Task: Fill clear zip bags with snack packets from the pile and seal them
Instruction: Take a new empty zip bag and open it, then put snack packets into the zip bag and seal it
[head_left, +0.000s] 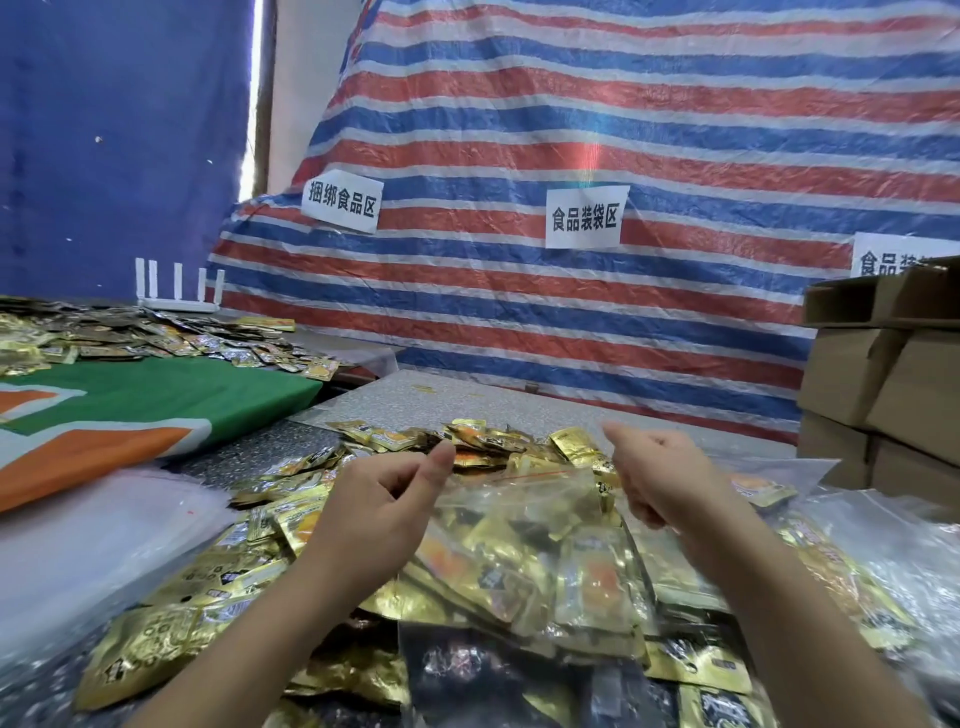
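A clear zip bag stuffed with gold snack packets lies on top of the pile of gold and black snack packets in front of me. My left hand hovers at the bag's top left corner, thumb and forefinger nearly pinched; I cannot tell if they touch the bag's edge. My right hand is at the bag's top right corner, fingers curled loosely, thumb raised, nothing clearly in it. The bag's mouth runs between the two hands.
Empty clear bags lie at the left and more clear plastic at the right. A green and orange cloth covers the left table, with another packet pile behind. Cardboard boxes are stacked at the right. A striped tarp hangs behind.
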